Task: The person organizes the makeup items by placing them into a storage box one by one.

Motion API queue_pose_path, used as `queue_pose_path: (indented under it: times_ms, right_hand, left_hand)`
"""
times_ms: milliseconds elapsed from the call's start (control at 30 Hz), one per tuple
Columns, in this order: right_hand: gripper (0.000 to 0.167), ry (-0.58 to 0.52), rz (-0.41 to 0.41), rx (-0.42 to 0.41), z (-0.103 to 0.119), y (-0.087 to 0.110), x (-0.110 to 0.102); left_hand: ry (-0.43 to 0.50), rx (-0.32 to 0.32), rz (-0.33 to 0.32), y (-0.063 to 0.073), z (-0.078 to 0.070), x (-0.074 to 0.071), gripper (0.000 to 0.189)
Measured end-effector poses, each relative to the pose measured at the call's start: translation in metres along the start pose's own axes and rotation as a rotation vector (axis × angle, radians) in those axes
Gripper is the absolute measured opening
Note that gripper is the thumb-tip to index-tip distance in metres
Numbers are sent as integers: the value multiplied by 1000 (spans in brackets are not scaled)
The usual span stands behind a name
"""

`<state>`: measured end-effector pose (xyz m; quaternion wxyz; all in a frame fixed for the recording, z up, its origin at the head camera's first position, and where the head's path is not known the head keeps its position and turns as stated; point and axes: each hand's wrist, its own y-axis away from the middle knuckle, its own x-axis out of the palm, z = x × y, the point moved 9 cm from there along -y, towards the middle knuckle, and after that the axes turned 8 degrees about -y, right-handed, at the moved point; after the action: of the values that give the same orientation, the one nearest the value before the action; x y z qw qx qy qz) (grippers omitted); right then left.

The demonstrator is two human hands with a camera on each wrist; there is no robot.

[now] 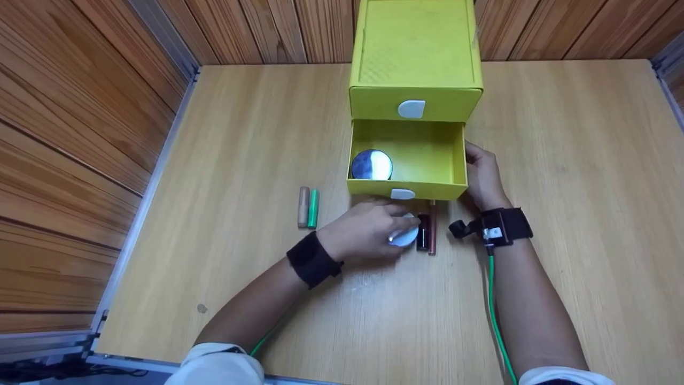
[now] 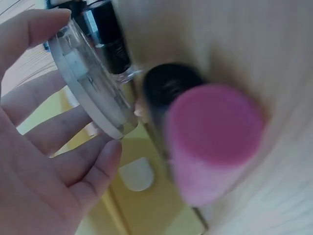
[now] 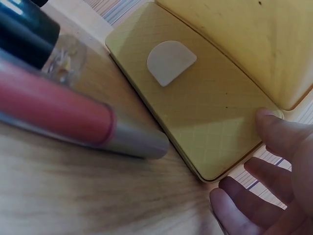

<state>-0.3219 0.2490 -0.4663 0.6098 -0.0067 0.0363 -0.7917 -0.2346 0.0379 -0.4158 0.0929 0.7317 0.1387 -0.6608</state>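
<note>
My left hand (image 1: pixel 368 230) grips a round clear compact (image 1: pixel 404 236) just before the open yellow drawer (image 1: pixel 368 187); its thumb and fingers hold the rim, as the left wrist view shows. A black-capped tube (image 1: pixel 423 232) and a slim reddish lip gloss (image 1: pixel 432 230) lie close to its right. At the drawer's right side is my right hand (image 1: pixel 483 179). In the right wrist view its thumb (image 3: pixel 279 129) touches the drawer's front corner, with the other fingers extended beside the box. Inside the drawer, at the left, sits a round mirror-like compact (image 1: pixel 372 164).
The yellow box's closed upper drawer (image 1: pixel 374 103) stands above the open one. A beige tube (image 1: pixel 303 207) and a green tube (image 1: pixel 313 208) lie left of the drawer. A pink-topped container (image 2: pixel 215 132) looms blurred beside a black-topped one (image 2: pixel 168 83). Wooden panels (image 1: pixel 69 149) border the table.
</note>
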Motion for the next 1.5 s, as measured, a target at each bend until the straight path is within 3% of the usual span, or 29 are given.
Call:
queue_pose_path:
  times_ms: [167, 300, 567, 733, 900, 1067, 1233, 1500]
  right_hand:
    - [33, -1, 0, -3, 0, 6, 0]
    - [35, 5, -5, -4, 1, 9, 2]
    - [36, 48, 14, -10, -1, 10, 12]
    - [34, 52, 47, -5, -5, 11, 22]
    - [36, 12, 83, 18, -4, 15, 29]
    - [35, -5, 104, -8, 24, 24, 38]
    - [35, 0, 106, -4, 35, 28, 41]
    - [36, 2, 100, 28, 1, 19, 31]
  left_hand:
    - [-41, 47, 6, 5, -12, -14, 49]
    - [-60, 109, -22, 11, -23, -35, 50]
    - [-82, 215, -193, 21, -34, -93, 51]
    - [-64, 209, -302, 26, -28, -123, 51]
    - [-55, 136, -364, 22, -16, -145, 50]
    - [-60, 20, -323, 6, 10, -159, 49]
    - [-40, -69, -218, -13, 31, -152, 47]
    - [-89, -113, -82, -34, 30, -133, 50]
